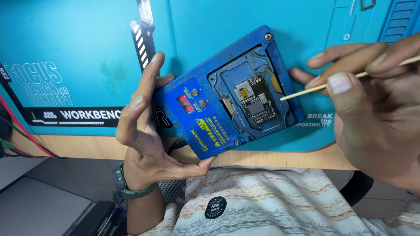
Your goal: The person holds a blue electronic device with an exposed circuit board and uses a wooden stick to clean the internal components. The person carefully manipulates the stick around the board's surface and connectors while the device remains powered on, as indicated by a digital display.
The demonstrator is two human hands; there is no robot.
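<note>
1. We see a teal work mat (pixel 78 39) spread over the table (pixel 280 159), white lettering printed along its near edge.
2. We spot a striped metal strip (pixel 143 37) lying on the mat.
3. We catch red and black wires (pixel 17 131) hanging off the table's left edge.
4. We glimpse moulded compartments (pixel 398 19) at top right.

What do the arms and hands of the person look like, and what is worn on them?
Both hands are bare, with no gloves and no rings that can be seen. The left hand has a dark green watch with a thick strap on the wrist, and the forearm below it is uncovered. The right hand shows short, trimmed nails; its wrist is out of view, so no sleeve can be told.
</note>
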